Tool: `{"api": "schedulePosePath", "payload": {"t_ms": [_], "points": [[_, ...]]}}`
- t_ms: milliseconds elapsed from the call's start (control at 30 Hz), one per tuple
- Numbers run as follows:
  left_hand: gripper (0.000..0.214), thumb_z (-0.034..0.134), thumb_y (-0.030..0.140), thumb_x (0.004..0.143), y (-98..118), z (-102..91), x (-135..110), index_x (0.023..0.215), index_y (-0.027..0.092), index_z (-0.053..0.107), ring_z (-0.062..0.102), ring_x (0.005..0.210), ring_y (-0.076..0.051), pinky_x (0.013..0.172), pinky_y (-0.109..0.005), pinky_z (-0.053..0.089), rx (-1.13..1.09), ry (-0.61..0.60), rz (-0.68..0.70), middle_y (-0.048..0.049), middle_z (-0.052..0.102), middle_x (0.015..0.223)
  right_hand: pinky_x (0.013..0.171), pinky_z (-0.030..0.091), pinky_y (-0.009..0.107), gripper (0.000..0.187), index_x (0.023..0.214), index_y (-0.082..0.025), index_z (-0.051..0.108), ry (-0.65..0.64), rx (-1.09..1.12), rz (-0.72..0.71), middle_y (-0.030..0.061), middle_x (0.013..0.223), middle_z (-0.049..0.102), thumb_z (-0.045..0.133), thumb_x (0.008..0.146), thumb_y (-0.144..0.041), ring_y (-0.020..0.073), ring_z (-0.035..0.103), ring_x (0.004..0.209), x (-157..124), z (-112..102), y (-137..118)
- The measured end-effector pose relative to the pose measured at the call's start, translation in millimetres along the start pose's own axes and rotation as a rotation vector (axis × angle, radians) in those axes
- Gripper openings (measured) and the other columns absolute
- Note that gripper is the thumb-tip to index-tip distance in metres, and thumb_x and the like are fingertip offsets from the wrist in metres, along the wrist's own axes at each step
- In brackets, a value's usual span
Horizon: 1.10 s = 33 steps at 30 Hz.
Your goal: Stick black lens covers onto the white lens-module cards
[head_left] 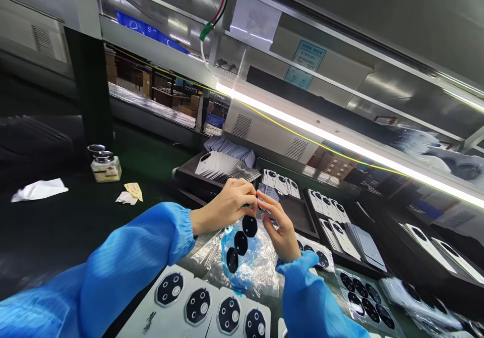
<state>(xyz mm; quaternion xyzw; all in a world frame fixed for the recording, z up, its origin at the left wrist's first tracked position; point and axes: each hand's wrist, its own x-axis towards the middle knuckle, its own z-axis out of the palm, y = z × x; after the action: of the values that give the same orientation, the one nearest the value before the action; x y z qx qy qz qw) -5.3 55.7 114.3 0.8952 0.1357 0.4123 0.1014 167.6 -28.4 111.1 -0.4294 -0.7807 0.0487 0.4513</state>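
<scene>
My left hand (pixel 227 204) and my right hand (pixel 280 229), both in blue sleeves, meet above the bench. Their fingers are pinched together on the top end of a clear film strip (pixel 242 242) that carries three black round discs and hangs down between them. Under the strip lies crumpled clear and blue film (pixel 257 267). White phone back covers with black round camera plates (pixel 212 307) lie in a row at the near edge, just below my hands.
Black trays hold fanned white back covers (pixel 227 164) behind my hands and more covers (pixel 336 222) to the right. A sheet of black discs (pixel 363 297) lies at the right. A small bottle (pixel 106 166), paper scraps (pixel 130 192) and a white cloth (pixel 40 189) sit left.
</scene>
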Motion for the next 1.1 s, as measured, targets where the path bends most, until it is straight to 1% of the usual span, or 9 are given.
{"api": "schedulePosePath", "payload": {"t_ms": [133,233,500,700,800,900,967,1033,1100], "points": [[0.009,0.061,0.016,0.086,0,-5.4,5,0.078,0.02,0.063,0.052,0.096,-0.019,0.088,-0.036,0.034,-0.014,-0.031,-0.033,-0.0003,0.061,0.093,0.096,0.045,0.036,0.008,0.089,-0.025,0.064,0.006,-0.034,0.005,0.0059,0.122,0.062,0.058,0.086,-0.021,0.0205,0.056,0.113,2,-4,6],[0.008,0.061,0.014,0.085,0,-6.5,7,0.078,0.019,0.062,0.052,0.097,-0.019,0.088,-0.035,0.034,-0.017,-0.043,-0.056,-0.0008,0.061,0.095,0.091,0.047,0.035,0.01,0.078,-0.024,0.057,0.009,-0.047,0.01,0.0052,0.111,0.066,0.055,0.088,-0.023,0.0203,0.057,0.108,3,-7,8],[0.014,0.051,0.009,0.086,-7,-11.8,14,0.077,0.017,0.057,0.053,0.075,-0.016,0.08,-0.03,0.038,-0.076,-0.126,-0.117,0.0017,0.061,0.076,0.064,0.048,0.025,0.009,0.08,-0.024,0.049,0.035,-0.1,0.117,-0.0014,0.073,0.059,0.046,0.088,-0.026,0.0135,0.059,0.066,3,-16,13],[0.017,0.054,0.009,0.081,-10,-10.9,18,0.07,0.018,0.063,0.049,0.09,-0.021,0.086,-0.035,0.035,-0.167,-0.084,-0.174,-0.0019,0.059,0.083,0.045,0.042,0.021,0.011,0.09,-0.022,0.053,0.038,-0.069,0.246,-0.001,0.072,0.06,0.049,0.088,-0.032,0.01,0.053,0.05,1,-20,2],[0.016,0.055,0.013,0.081,-9,-7.5,19,0.07,0.018,0.065,0.047,0.089,-0.02,0.085,-0.035,0.036,-0.295,-0.049,-0.215,-0.0025,0.052,0.085,0.05,0.047,0.023,0.022,0.092,-0.021,0.058,-0.005,-0.011,0.27,-0.0012,0.067,0.062,0.046,0.092,-0.04,0.0108,0.056,0.05,0,-25,-11],[0.012,0.056,0.017,0.081,-9,-3.3,20,0.075,0.018,0.066,0.051,0.075,-0.015,0.074,-0.029,0.042,-0.532,-0.103,-0.261,0.0001,0.052,0.079,0.079,0.051,0.03,0.03,0.102,-0.023,0.06,0.077,0.1,0.311,0.0045,0.096,0.069,0.055,0.087,-0.048,0.0173,0.064,0.089,4,-27,-10],[0.011,0.056,0.023,0.083,-9,0.4,21,0.077,0.017,0.063,0.054,0.07,-0.013,0.069,-0.025,0.044,-0.717,-0.159,-0.306,0.0005,0.057,0.076,0.094,0.045,0.035,0.05,0.111,-0.026,0.058,0.076,0.258,0.426,0.005,0.117,0.063,0.075,0.069,-0.049,0.0205,0.056,0.112,7,-26,-1],[0.016,0.059,0.032,0.084,-8,5.4,21,0.078,0.016,0.061,0.056,0.066,-0.012,0.064,-0.023,0.045,-0.882,-0.193,-0.369,0.0001,0.061,0.074,0.092,0.046,0.036,0.062,0.105,-0.025,0.062,-0.018,0.398,0.552,0.0043,0.109,0.066,0.085,0.052,-0.048,0.0224,0.058,0.107,8,-23,8],[0.024,0.064,0.04,0.08,-8,12.3,21,0.081,0.016,0.06,0.057,0.062,-0.011,0.059,-0.021,0.045,-1.007,-0.19,-0.45,-0.0006,0.063,0.074,0.077,0.051,0.033,0.049,0.085,-0.021,0.065,-0.08,0.448,0.629,0.0014,0.081,0.067,0.083,0.052,-0.052,0.0195,0.064,0.082,5,-19,16]]}}
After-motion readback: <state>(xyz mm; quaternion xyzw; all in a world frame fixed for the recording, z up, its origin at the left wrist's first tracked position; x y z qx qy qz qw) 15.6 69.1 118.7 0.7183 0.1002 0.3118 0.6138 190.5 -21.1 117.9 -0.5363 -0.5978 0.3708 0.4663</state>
